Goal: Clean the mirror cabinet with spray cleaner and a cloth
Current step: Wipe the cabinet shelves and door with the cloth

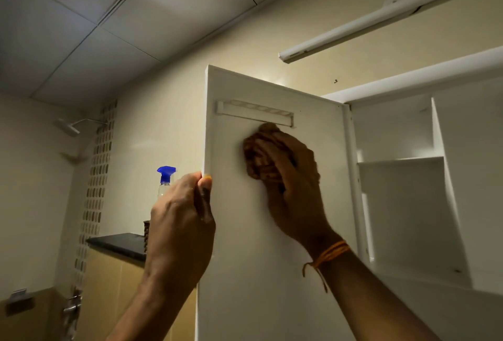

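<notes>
The white cabinet door [313, 166] stands swung open, its inner face toward me. My left hand [179, 221] grips the door's free left edge, thumb on the inner face. My right hand [294, 188] holds a crumpled brown cloth [258, 155] and presses it against the inner face, just below a white slotted rack [255, 113] fixed near the door's top. A clear spray bottle with a blue trigger head [165, 177] stands behind my left hand, its lower part hidden by that hand. The mirror side of the door is out of sight.
The open cabinet [402, 177] on the right shows white shelves and a divider. A tube light [381, 19] hangs above it. A dark counter ledge [117, 244] is at the left, with a shower head [66, 125] and taps [72, 308] beyond.
</notes>
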### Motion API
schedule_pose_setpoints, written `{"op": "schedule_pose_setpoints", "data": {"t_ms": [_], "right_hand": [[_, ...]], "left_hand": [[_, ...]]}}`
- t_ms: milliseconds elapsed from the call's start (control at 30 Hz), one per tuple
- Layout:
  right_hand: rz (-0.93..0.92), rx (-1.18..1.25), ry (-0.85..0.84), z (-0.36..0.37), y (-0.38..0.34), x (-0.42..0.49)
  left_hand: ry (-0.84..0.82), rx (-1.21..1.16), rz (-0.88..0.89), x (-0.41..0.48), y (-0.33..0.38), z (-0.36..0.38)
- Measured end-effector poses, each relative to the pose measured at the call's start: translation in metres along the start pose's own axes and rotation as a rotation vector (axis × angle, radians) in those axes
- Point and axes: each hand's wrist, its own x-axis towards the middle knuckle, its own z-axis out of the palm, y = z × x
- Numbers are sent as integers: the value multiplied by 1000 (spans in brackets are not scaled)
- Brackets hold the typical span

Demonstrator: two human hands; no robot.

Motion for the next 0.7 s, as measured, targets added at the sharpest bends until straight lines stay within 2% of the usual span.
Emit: {"op": "schedule_pose_setpoints", "data": {"t_ms": [133, 233, 300, 400, 433, 500, 533, 633, 700], "right_hand": [[355, -67, 164, -13, 58, -8], [651, -77, 230, -24, 90, 28], [604, 8, 236, -26, 85, 60], [270, 81, 145, -17, 55, 79], [209, 96, 100, -15, 52, 76], [169, 29, 53, -20, 64, 64], [210, -65, 51, -25, 74, 60], [561, -310, 116, -38, 87, 61], [666, -366, 108, -40, 88, 70]], "left_hand": [[-12, 32, -14, 2, -6, 3], [-20, -2, -33, -1, -11, 6], [-11, -11, -38, -2, -11, 7], [-31, -27, -58, -2, -10, 6], [-36, -23, -60, -2, -9, 5], [-38, -12, -50, -1, -7, 3], [-34, -7, -54, -1, -7, 3], [-14, 19, -56, -1, -7, 2], [-12, 3, -72, -1, -6, 3]]}}
